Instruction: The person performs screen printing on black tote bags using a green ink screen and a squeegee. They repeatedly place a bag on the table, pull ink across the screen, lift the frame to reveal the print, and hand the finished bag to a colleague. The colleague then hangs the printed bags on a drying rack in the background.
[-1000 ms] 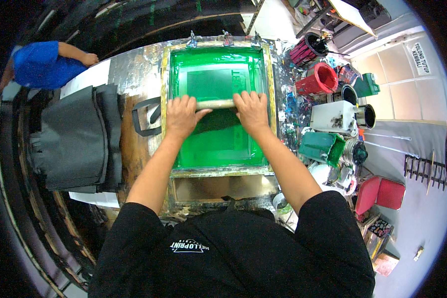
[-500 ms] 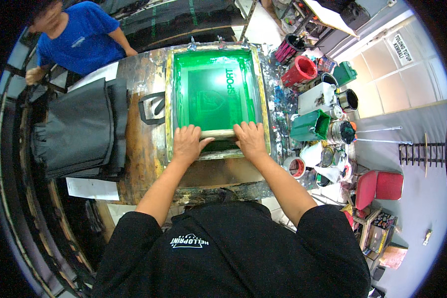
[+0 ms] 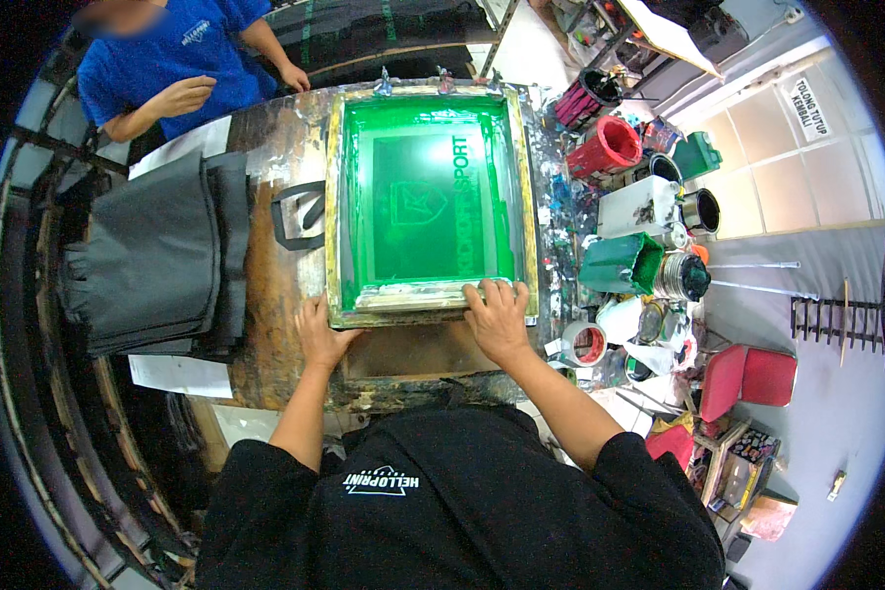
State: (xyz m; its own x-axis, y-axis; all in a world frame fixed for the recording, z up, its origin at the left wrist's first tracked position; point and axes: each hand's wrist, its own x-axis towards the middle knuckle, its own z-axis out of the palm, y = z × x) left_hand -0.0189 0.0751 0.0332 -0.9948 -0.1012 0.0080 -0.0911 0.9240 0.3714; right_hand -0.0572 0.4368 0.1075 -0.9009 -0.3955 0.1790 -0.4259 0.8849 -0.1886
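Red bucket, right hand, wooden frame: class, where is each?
Red bucket [image 3: 592, 153], head view: outer wall.
Right hand [image 3: 500, 321], head view: back of hand.
Wooden frame [image 3: 335, 197], head view: left rail.

The screen [image 3: 403, 157] is gleaming glossy and wet-looking; its frame [image 3: 334, 211] is looking rough and paint-crusted. The black stack [image 3: 152, 256] is looking like matt cloth; the tabletop [image 3: 268, 295] is showing scuffed, stained wood.

Left hand [image 3: 323, 334]: inside the worktop's [image 3: 270, 285] near edge, fingers forward, thumb spread inward.
Right hand [image 3: 499, 323]: farther right along that edge, fingers bent, back upward.
Left forearm [image 3: 302, 423]: bare, angled slightly rightward.
Right forearm [image 3: 565, 401]: bare, slanting leftward.
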